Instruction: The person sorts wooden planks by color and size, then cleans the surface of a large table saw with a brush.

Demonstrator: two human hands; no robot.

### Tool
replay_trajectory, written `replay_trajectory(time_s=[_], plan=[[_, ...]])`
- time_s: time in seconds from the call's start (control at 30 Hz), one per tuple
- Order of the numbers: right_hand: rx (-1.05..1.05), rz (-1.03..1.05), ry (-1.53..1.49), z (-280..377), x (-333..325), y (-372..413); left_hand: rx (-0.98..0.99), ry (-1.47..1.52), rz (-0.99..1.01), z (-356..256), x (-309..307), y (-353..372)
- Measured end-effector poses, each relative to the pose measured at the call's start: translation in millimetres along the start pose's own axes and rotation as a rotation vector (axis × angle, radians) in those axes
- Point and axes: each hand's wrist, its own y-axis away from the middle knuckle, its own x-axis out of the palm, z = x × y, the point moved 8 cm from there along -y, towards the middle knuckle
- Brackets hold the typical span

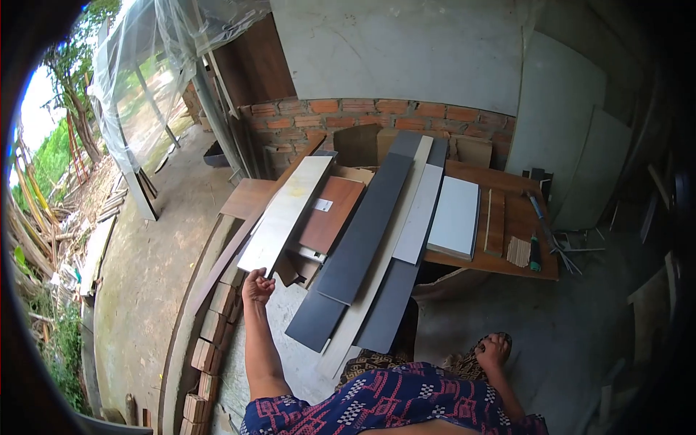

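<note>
My left hand has its fingers closed on the near end of a long white board, which lies slanted over other boards. To its right are a reddish-brown panel with a small label and a stack of long dark grey boards with a narrow pale strip among them. My right hand rests low at the right, near my knee, away from the boards. Its fingers are curled, and whatever they may hold is too small to make out.
A brown tabletop at the right bears a white panel, a green-and-black item and a long blue tool. Low brickwork runs along the left. Large grey sheets lean at the back right.
</note>
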Motion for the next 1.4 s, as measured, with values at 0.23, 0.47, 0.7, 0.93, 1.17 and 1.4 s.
replay_trajectory(time_s=[0.23,0.47,0.7,0.93,1.17,1.4], plan=[[-0.028,-0.017,-0.037,-0.8,0.5,-1.1,-0.057,0.065,0.089,1.1,33.2,9.4],[0.002,-0.031,-0.058,-5.6,-0.7,1.6,-0.108,0.122,0.214,16.6,78.7,37.1],[0.014,0.006,-0.095,-6.6,-4.4,1.5,0.057,0.002,0.281,14.3,73.3,13.8],[0.000,-0.122,-0.056,-9.2,-5.6,1.8,0.252,0.061,0.357,10.7,109.3,71.2],[-0.002,-0.098,-0.095,-6.0,-4.7,-3.7,0.182,-0.002,0.368,55.6,149.1,138.2],[0.000,-0.092,-0.066,-5.1,-5.0,-3.4,0.081,0.040,0.513,86.3,198.4,157.1]])
